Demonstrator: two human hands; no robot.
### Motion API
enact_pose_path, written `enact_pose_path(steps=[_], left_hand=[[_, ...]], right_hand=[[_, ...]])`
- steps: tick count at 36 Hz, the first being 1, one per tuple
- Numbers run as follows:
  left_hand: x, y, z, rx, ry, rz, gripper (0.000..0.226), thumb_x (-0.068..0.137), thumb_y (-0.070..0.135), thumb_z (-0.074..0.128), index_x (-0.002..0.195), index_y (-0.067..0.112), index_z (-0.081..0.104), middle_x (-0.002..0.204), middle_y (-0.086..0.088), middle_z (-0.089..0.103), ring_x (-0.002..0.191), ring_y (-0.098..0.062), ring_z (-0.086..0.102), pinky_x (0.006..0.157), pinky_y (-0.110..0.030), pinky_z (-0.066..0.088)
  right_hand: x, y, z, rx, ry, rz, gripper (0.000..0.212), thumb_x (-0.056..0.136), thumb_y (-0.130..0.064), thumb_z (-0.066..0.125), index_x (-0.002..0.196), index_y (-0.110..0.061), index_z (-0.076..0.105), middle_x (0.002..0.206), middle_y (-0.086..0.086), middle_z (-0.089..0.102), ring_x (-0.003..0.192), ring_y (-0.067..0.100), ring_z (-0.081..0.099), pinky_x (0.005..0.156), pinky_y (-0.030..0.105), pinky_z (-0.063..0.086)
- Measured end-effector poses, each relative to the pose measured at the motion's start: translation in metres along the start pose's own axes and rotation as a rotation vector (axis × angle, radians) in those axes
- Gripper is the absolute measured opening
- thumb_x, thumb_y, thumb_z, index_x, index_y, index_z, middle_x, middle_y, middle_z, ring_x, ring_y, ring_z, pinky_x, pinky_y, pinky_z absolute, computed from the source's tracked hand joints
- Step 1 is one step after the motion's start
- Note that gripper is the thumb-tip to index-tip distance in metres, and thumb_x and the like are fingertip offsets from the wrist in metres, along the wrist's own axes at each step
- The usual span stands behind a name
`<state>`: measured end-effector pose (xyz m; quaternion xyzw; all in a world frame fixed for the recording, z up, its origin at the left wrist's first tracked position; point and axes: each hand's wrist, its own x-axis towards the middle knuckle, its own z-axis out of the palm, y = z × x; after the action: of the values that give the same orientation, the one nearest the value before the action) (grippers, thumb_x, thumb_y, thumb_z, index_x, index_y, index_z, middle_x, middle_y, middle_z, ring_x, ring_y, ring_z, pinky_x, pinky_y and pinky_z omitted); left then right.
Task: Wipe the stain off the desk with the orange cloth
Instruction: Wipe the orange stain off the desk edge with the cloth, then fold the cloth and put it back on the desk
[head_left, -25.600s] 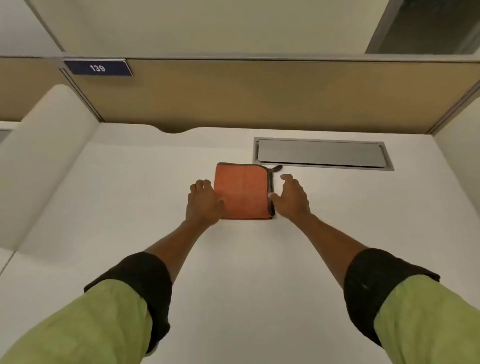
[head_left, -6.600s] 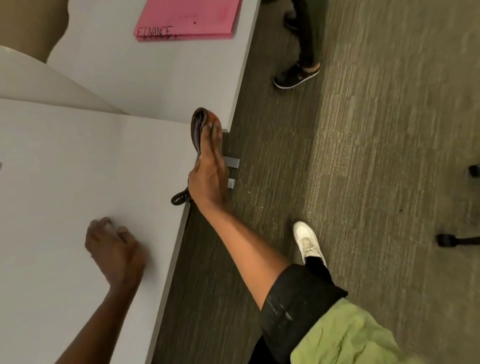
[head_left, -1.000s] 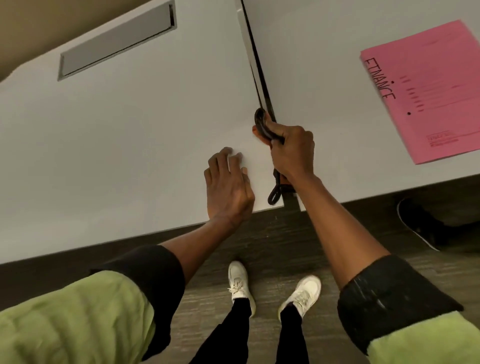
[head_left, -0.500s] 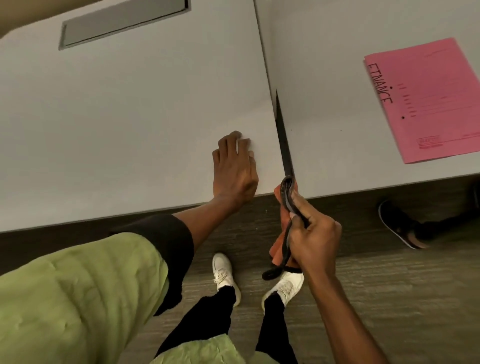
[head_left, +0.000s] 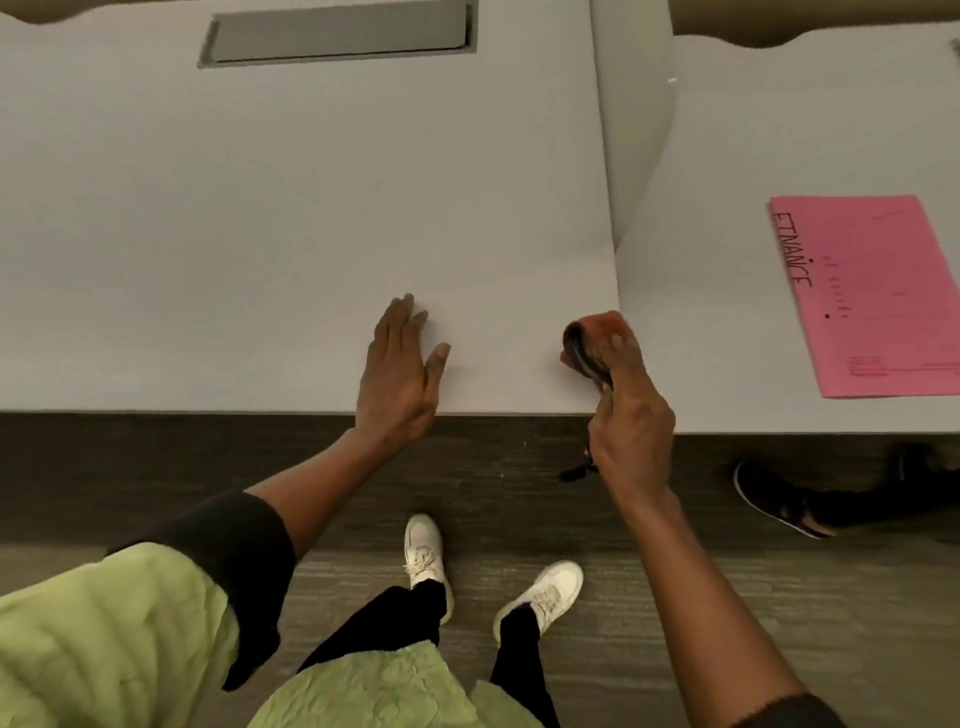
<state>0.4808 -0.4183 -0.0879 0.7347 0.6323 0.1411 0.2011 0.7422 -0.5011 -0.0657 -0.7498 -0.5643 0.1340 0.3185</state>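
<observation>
Hands were both out over the white table (head_left: 260, 208). The left hand (head_left: 397, 374) lay flat on the table near its front edge, palm down, with the fingers spread and holding nothing. At about 3 o'clock from it, well apart, the right hand (head_left: 626, 415) was closed around the orange cloth (head_left: 597, 335). The cloth was folded up into a small bunch. Its orange top stuck out past the fingers at 12 o'clock, and a dark edge showed on its left side. The cloth was at the front right corner of the table, but it was hard to tell if it touched the top. A dark loop hung down below the hand.

No stain could be made out on the table. A grey flap (head_left: 337, 31) was set in the table at 12 o'clock, far from the hands. A pink folder (head_left: 872, 291) with black writing lay on the next table (head_left: 727, 208) at 3 o'clock. White shoes (head_left: 426, 551) stood on the dark floor (head_left: 779, 597) at 6 o'clock.
</observation>
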Motion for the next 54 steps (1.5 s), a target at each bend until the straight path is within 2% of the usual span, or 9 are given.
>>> enact_pose_path(steps=[7, 13, 19, 23, 32, 39, 48, 52, 54], left_hand=[[-0.012, -0.070, -0.033, 0.148, -0.059, -0.044, 0.079, 0.111, 0.063, 0.025, 0.171, 0.012, 0.023, 0.184, -0.005, 0.007, 0.171, -0.021, 0.003, 0.138, -0.045, 0.012], [-0.008, -0.066, -0.037, 0.140, -0.079, -0.051, 0.073, 0.112, 0.057, 0.027, 0.168, 0.010, 0.028, 0.183, -0.008, 0.009, 0.170, -0.027, 0.006, 0.137, -0.047, 0.014], [-0.007, -0.088, -0.048, -0.030, -0.061, 0.002, 0.064, 0.113, 0.055, 0.026, 0.161, 0.017, 0.042, 0.179, -0.003, 0.022, 0.167, -0.023, 0.016, 0.134, -0.050, 0.025], [-0.015, -0.108, -0.051, 0.026, -0.110, 0.097, 0.074, 0.112, 0.061, 0.017, 0.170, 0.018, 0.032, 0.185, -0.001, 0.005, 0.171, -0.017, -0.004, 0.137, -0.042, 0.012], [-0.033, -0.139, -0.061, 0.128, -0.132, 0.137, 0.071, 0.114, 0.057, 0.016, 0.174, 0.019, 0.016, 0.184, -0.001, -0.007, 0.170, -0.016, -0.013, 0.139, -0.042, 0.004], [-0.042, -0.160, -0.076, 0.041, -0.160, 0.183, 0.063, 0.117, 0.048, 0.019, 0.174, 0.022, 0.018, 0.184, 0.007, -0.002, 0.169, -0.006, -0.012, 0.139, -0.038, 0.003], [-0.041, -0.152, -0.098, -0.283, -0.119, 0.007, 0.056, 0.115, 0.051, 0.028, 0.151, 0.021, 0.059, 0.171, 0.007, 0.043, 0.162, -0.009, 0.029, 0.129, -0.033, 0.023], [-0.048, -0.140, -0.113, -0.347, -0.036, -0.128, 0.028, 0.112, 0.038, 0.054, 0.127, 0.020, 0.070, 0.136, 0.001, 0.069, 0.130, -0.015, 0.059, 0.109, -0.042, 0.051], [-0.053, -0.133, -0.122, -0.400, -0.023, -0.237, 0.017, 0.109, 0.033, 0.061, 0.115, 0.022, 0.072, 0.119, 0.005, 0.073, 0.114, -0.015, 0.065, 0.100, -0.041, 0.055]], right_hand=[[-0.010, -0.017, 0.044, -0.199, 0.171, 0.098, 0.071, 0.081, 0.018, 0.063, 0.145, -0.011, 0.059, 0.155, 0.011, 0.055, 0.154, 0.034, 0.038, 0.129, 0.065, 0.014], [-0.024, -0.064, 0.082, -0.127, 0.195, 0.077, 0.074, 0.075, 0.024, 0.056, 0.142, -0.005, 0.061, 0.153, 0.014, 0.057, 0.152, 0.033, 0.040, 0.128, 0.061, 0.022], [-0.066, -0.123, 0.120, -0.109, -0.089, -0.261, 0.075, 0.080, 0.019, 0.046, 0.148, -0.011, 0.056, 0.159, 0.011, 0.050, 0.156, 0.031, 0.035, 0.127, 0.061, 0.026], [-0.055, -0.110, 0.106, -0.317, -0.195, -0.444, 0.067, 0.086, 0.006, 0.037, 0.148, -0.009, 0.056, 0.158, 0.013, 0.050, 0.153, 0.036, 0.039, 0.126, 0.060, 0.030], [0.063, -0.076, 0.098, -0.247, 0.060, 0.111, 0.048, 0.099, -0.007, 0.067, 0.146, -0.011, 0.056, 0.155, 0.015, 0.054, 0.151, 0.040, 0.040, 0.125, 0.059, 0.032], [0.042, -0.140, 0.138, -0.180, -0.092, -0.040, 0.073, 0.083, 0.018, 0.053, 0.148, -0.016, 0.057, 0.160, 0.008, 0.050, 0.152, 0.028, 0.041, 0.130, 0.037, 0.025], [-0.054, -0.208, 0.147, -0.130, -0.364, -0.324, 0.074, 0.073, 0.021, 0.069, 0.141, -0.009, 0.063, 0.151, 0.014, 0.058, 0.148, 0.030, 0.048, 0.127, 0.047, 0.032], [-0.057, -0.221, 0.119, -0.113, -0.472, -0.278, 0.063, 0.088, 0.011, 0.062, 0.144, -0.017, 0.061, 0.148, 0.007, 0.063, 0.144, 0.022, 0.054, 0.123, 0.044, 0.041], [-0.053, -0.233, 0.101, -0.074, -0.481, -0.244, 0.053, 0.094, 0.002, 0.063, 0.141, -0.023, 0.063, 0.136, 0.001, 0.071, 0.119, 0.019, 0.070, 0.103, 0.037, 0.058]])
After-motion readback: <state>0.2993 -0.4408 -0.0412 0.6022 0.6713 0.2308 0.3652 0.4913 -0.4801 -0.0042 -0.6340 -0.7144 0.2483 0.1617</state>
